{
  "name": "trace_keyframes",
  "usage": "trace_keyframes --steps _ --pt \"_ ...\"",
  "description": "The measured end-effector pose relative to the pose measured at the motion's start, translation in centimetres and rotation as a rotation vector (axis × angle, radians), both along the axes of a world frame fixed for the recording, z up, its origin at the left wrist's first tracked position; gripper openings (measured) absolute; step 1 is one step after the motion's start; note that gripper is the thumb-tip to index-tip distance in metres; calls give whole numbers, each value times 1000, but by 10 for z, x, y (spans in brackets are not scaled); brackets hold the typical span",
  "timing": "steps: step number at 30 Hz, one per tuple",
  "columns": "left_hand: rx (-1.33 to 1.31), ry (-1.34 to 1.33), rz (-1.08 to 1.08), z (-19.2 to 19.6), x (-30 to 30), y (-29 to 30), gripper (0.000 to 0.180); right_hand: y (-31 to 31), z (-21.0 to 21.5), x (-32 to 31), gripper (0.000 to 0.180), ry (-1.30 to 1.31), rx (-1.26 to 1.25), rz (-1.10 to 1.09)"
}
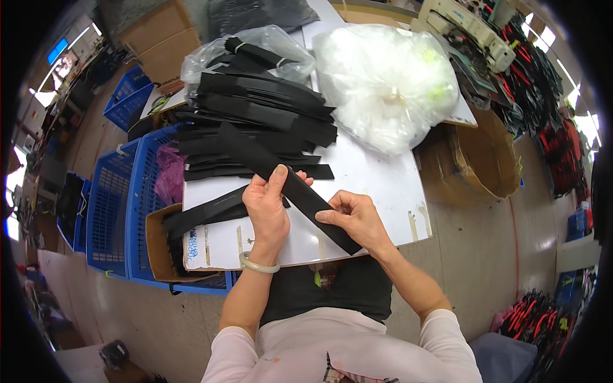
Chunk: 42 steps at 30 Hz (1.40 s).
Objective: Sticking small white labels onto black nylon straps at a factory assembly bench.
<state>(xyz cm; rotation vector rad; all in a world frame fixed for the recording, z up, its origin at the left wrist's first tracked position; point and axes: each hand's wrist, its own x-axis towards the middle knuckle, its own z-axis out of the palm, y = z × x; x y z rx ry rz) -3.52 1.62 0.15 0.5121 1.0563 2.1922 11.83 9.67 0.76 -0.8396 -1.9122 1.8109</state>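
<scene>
A flat black fabric strip (306,196) slants across the space above the white table (377,185), held in both hands. My left hand (268,203) grips it near its middle, thumb on top and fingers underneath. Closer to its lower right end, my right hand (351,217) pinches it between thumb and curled fingers. Behind the strip lies a layered pile of similar black strips (255,108). More black strips (214,209) lie left of my left hand, reaching over the table's edge toward a cardboard box (156,246).
A large clear plastic bag with white contents (386,89) sits at the table's far right. Another clear bag (281,48) lies behind the pile. Blue plastic crates (112,210) stand at the left, a pink bag (169,169) in one. An open cardboard carton (476,156) and a sewing machine (472,32) are right.
</scene>
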Motion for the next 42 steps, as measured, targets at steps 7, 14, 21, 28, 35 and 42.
trace_keyframes --steps 7,14,21,28,35,42 --pt "-96 -230 -177 18 41 24 27 10 -6 36 21 17 0 -7" --pt "-174 55 -259 -11 49 44 37 21 -38 37 12 53 5 -148" --pt "-73 -265 -318 -25 45 65 36 25 -55 32 17 356 -240 -230" --pt "65 -513 -370 -15 51 81 32 28 -43 35 37 83 648 -419" --pt "-192 -304 -303 -27 58 86 36 26 -48 32 32 245 158 -401" --pt "-293 -338 -189 -8 34 88 42 155 -5 15 12 -3 860 -636"
